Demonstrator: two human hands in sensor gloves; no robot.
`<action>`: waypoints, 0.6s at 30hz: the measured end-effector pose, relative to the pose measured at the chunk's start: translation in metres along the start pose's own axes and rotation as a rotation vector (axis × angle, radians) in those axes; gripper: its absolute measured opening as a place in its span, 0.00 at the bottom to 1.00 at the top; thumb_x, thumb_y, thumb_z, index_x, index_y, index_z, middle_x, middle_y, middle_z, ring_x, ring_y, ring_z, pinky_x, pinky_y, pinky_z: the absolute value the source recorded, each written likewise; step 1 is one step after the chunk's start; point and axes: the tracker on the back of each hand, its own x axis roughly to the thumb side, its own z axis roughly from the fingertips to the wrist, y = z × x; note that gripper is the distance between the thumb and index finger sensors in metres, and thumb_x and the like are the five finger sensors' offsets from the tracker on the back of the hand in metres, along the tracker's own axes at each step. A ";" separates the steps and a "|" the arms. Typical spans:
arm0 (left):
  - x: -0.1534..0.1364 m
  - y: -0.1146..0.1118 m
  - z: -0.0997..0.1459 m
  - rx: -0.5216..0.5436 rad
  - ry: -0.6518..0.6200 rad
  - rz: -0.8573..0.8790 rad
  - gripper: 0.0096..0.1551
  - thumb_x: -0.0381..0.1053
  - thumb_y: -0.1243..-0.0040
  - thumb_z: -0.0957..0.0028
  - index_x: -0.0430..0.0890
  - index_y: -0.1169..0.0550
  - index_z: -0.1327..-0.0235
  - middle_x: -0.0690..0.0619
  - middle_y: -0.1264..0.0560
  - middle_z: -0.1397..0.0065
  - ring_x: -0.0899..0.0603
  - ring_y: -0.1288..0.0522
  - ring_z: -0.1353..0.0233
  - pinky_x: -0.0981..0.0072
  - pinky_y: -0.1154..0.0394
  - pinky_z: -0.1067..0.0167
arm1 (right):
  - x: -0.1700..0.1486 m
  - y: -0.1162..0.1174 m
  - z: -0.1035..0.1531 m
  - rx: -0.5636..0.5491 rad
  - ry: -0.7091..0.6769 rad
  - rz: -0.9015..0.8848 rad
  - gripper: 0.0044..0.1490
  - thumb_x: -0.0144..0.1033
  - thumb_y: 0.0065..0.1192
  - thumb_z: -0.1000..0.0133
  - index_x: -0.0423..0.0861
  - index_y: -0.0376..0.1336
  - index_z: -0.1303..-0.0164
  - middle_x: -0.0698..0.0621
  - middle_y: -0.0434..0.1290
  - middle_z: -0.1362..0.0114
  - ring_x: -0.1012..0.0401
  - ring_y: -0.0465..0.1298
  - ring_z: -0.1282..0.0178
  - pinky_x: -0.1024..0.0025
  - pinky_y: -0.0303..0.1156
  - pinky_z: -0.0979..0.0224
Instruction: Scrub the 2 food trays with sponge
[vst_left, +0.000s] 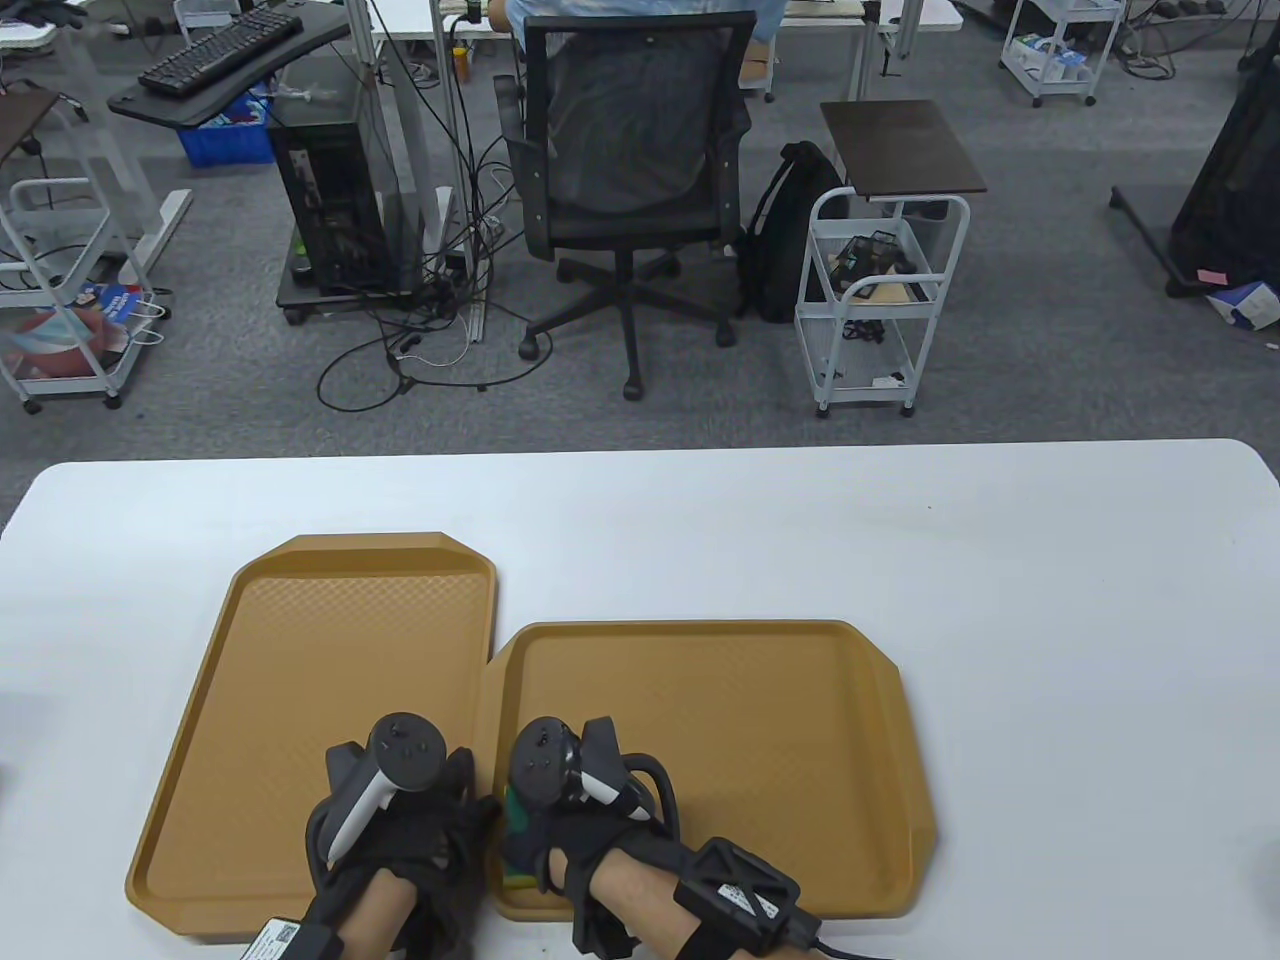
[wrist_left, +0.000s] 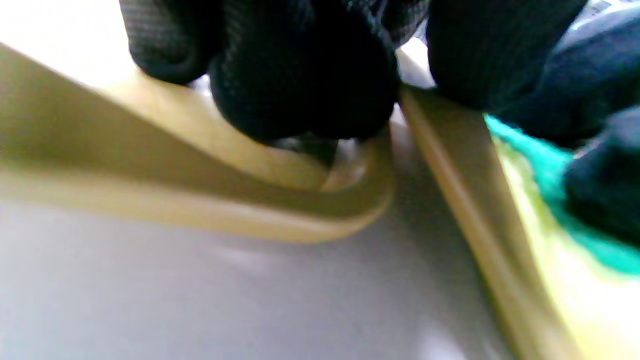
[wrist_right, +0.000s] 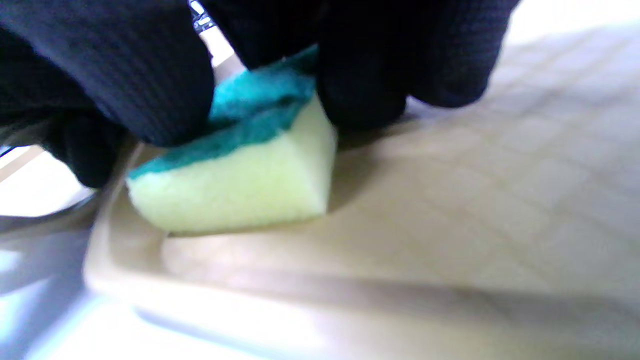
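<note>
Two tan food trays lie side by side on the white table: the left tray and the right tray. My right hand grips a yellow sponge with a green scouring top and holds it yellow side down in the near-left corner of the right tray. A bit of the sponge peeks out beside that glove. My left hand rests on the near-right corner of the left tray. Its fingers press on the rim of that tray. The right tray's rim runs alongside.
Beyond the table's far edge stand a black office chair, a white wire cart and a computer tower on the carpet. Bare table surface stretches to the right and behind the trays.
</note>
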 end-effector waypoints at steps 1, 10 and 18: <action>0.000 0.000 0.000 0.000 0.000 0.000 0.43 0.63 0.34 0.56 0.51 0.30 0.26 0.53 0.15 0.54 0.42 0.17 0.55 0.46 0.25 0.42 | 0.001 0.001 0.002 0.002 -0.003 0.003 0.49 0.50 0.75 0.49 0.46 0.55 0.21 0.39 0.56 0.19 0.49 0.74 0.43 0.53 0.75 0.40; 0.000 0.000 0.000 -0.001 -0.001 -0.002 0.43 0.63 0.34 0.56 0.51 0.30 0.25 0.52 0.15 0.53 0.42 0.17 0.55 0.46 0.25 0.42 | 0.006 0.008 0.012 -0.005 -0.020 0.055 0.51 0.52 0.75 0.50 0.45 0.55 0.21 0.39 0.56 0.18 0.49 0.74 0.43 0.53 0.75 0.40; 0.000 0.000 -0.001 -0.001 -0.003 -0.004 0.43 0.63 0.34 0.56 0.51 0.30 0.25 0.53 0.15 0.53 0.42 0.17 0.55 0.47 0.25 0.42 | -0.012 0.001 0.025 -0.005 -0.013 0.126 0.50 0.51 0.75 0.50 0.48 0.55 0.21 0.41 0.56 0.18 0.48 0.74 0.42 0.52 0.75 0.39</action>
